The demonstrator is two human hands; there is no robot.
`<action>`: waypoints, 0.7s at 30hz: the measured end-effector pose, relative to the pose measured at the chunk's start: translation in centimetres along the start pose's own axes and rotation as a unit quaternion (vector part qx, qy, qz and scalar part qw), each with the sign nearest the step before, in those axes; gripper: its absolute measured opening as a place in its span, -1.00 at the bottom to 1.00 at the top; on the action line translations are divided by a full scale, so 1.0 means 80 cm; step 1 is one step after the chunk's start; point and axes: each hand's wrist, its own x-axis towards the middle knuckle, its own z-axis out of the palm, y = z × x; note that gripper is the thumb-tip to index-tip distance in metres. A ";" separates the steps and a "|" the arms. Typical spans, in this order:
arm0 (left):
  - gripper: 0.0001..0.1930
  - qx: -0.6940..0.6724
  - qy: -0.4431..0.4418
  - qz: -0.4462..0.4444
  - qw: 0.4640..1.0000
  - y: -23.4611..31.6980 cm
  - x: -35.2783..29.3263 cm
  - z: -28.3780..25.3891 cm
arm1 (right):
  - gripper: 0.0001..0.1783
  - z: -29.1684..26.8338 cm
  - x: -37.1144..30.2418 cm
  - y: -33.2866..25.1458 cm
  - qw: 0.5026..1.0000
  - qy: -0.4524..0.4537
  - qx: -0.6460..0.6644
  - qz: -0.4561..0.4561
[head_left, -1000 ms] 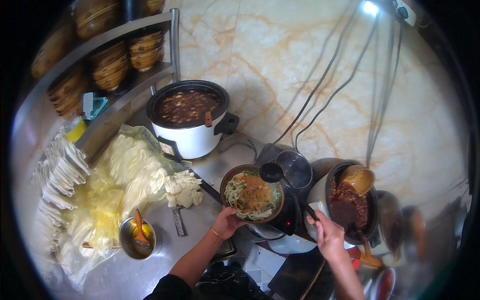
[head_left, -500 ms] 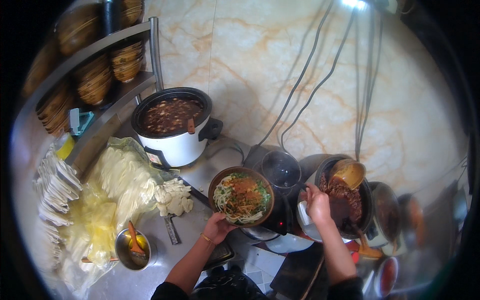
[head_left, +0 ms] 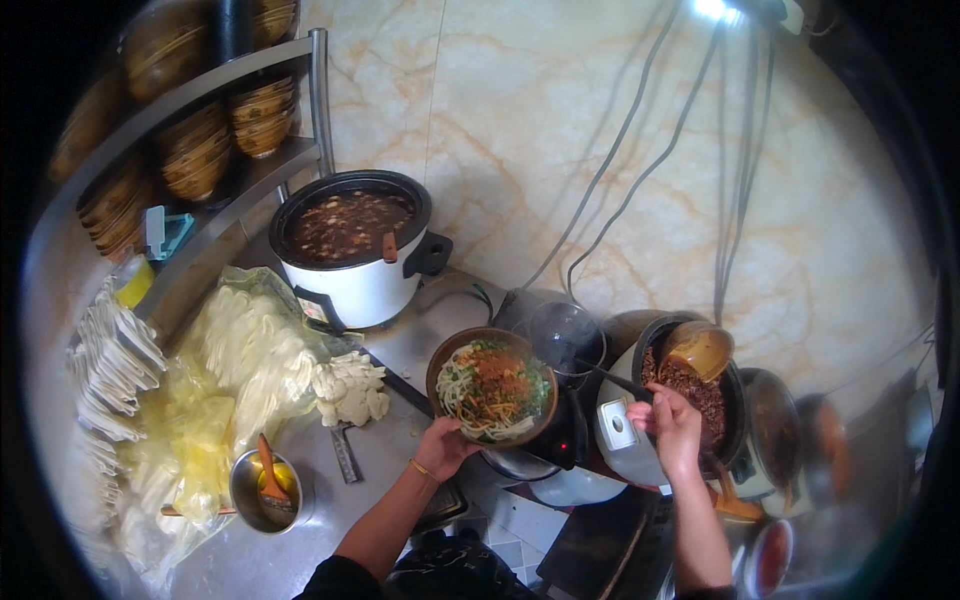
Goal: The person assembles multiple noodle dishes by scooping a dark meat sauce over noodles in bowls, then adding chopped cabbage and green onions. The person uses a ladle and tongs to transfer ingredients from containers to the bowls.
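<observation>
My left hand [head_left: 441, 448] grips the near rim of a brown bowl [head_left: 492, 387] filled with noodles, greens and an orange-red topping, held above the counter. My right hand [head_left: 672, 423] is closed on the dark handle of a ladle [head_left: 698, 350], whose cup sits tilted over a cooker pot of dark minced meat sauce [head_left: 700, 385] at the right. The bowl is just left of that pot, with a glass lid [head_left: 564, 335] standing behind and between them.
A white rice cooker [head_left: 352, 250] of dark stew stands at the back left. Stacked brown bowls [head_left: 200, 150] fill a metal rack. Plastic bags [head_left: 215, 400], white spoons [head_left: 105, 370] and a small metal cup [head_left: 262, 490] lie left. Cables hang down the marble wall.
The noodle bowl has shifted left and slightly up in view as the camera moved. My right hand has risen from below the pot to the ladle handle at its rim.
</observation>
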 end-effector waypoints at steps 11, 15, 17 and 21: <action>-0.39 -0.009 0.005 0.003 1.000 0.014 -0.005 0.009 | -0.72 0.021 -0.061 0.003 0.858 -0.012 -0.352 -0.373; -0.42 -0.018 0.037 -0.001 0.999 0.018 -0.004 0.012 | -0.67 0.024 -0.034 0.015 0.843 0.050 -0.392 -0.366; -0.45 0.001 0.021 -0.008 1.000 0.015 -0.001 0.023 | -0.56 0.007 0.007 0.032 0.908 0.038 -0.343 -0.237; -0.40 0.020 0.033 0.056 0.998 -0.004 -0.008 0.052 | -0.61 -0.020 0.102 0.093 0.887 0.007 -0.423 -0.183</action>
